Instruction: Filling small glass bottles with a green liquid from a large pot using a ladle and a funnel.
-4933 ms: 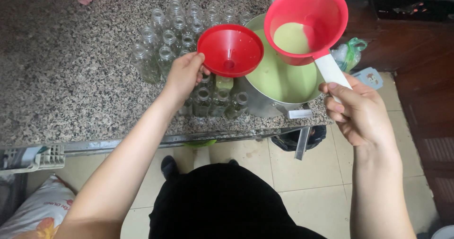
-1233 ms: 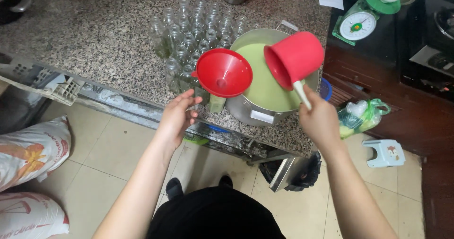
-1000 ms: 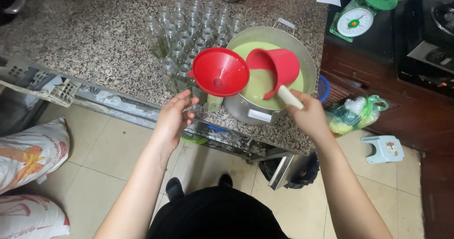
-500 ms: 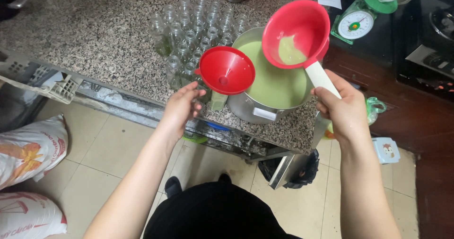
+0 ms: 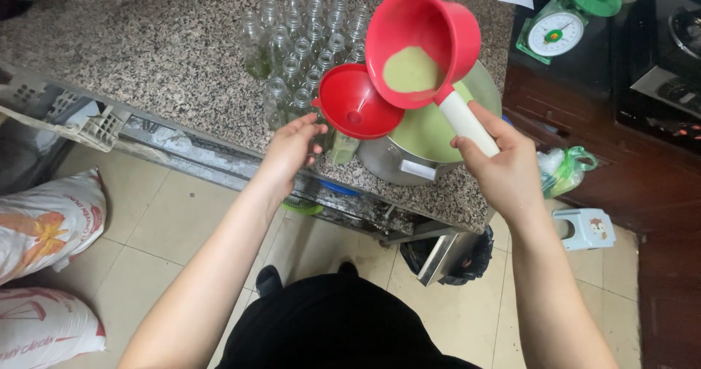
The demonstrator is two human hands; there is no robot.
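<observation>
A speckled granite counter (image 5: 146, 55) fills the far left of the view, with pale floor tiles near it and two printed sacks (image 5: 44, 223) lying on the floor at the near left. On the counter's right end sits a metal pot (image 5: 431, 150) holding a green liquid. Left of the pot and farther back stands a cluster of small clear glass bottles (image 5: 299, 40), packed close together; one at the left edge of the cluster seems to hold some green liquid, though it is hard to be sure at this size. A green kitchen scale (image 5: 558, 25) stands on a dark surface at the far right. The right hand (image 5: 500, 164) is closed around the white handle of a red ladle (image 5: 420, 47), held tilted above the pot with green liquid in its bowl. Just below and left of the ladle, a red funnel (image 5: 354, 106) sits over a bottle at the near edge of the cluster. The left hand (image 5: 292, 146) has its fingers curled at the bottle under the funnel, but whether they fully grip it cannot be told.
</observation>
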